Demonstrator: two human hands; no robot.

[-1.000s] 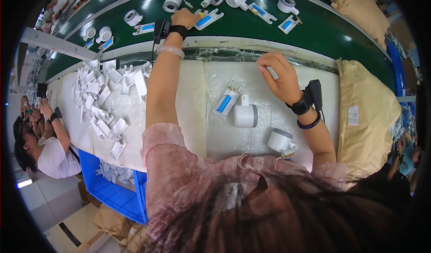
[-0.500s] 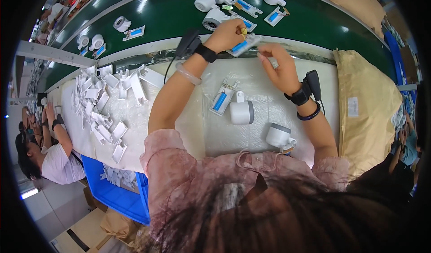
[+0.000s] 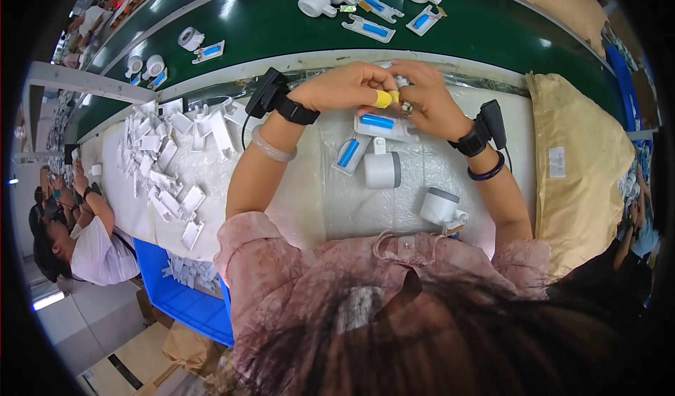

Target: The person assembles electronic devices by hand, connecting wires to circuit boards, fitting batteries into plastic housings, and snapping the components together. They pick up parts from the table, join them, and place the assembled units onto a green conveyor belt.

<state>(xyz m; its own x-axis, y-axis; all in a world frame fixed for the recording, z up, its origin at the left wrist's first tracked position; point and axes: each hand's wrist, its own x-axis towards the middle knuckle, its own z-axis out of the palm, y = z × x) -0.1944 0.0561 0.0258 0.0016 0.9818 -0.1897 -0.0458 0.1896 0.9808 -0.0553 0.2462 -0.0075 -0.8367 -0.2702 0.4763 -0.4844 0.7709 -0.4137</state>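
Note:
My left hand (image 3: 351, 89) and my right hand (image 3: 430, 102) meet over the far edge of the bench, fingers closed round a white part (image 3: 402, 81) that they mostly hide. Yellow covers wrap fingertips of my left hand. Just beneath my fingers, a white battery tray (image 3: 378, 123) with a blue cell is tilted; whether it is joined to the held part I cannot tell. Nearer to me on the bench are another blue-cell tray (image 3: 346, 154), a white round housing with a grey rim (image 3: 382, 170) and a second such housing (image 3: 439, 208).
White plastic covers (image 3: 158, 150) are heaped at the left of the bench. Beyond it runs a green belt (image 3: 267, 27) with more housings and trays. A brown paper sack (image 3: 576, 164) lies at right, a blue bin (image 3: 184, 304) at lower left. A co-worker (image 3: 98, 248) sits at left.
My left hand has come back from the belt, and my right hand has closed in beside it. A housing that lay under my left hand is gone from the belt; a blue-cell tray moved toward me.

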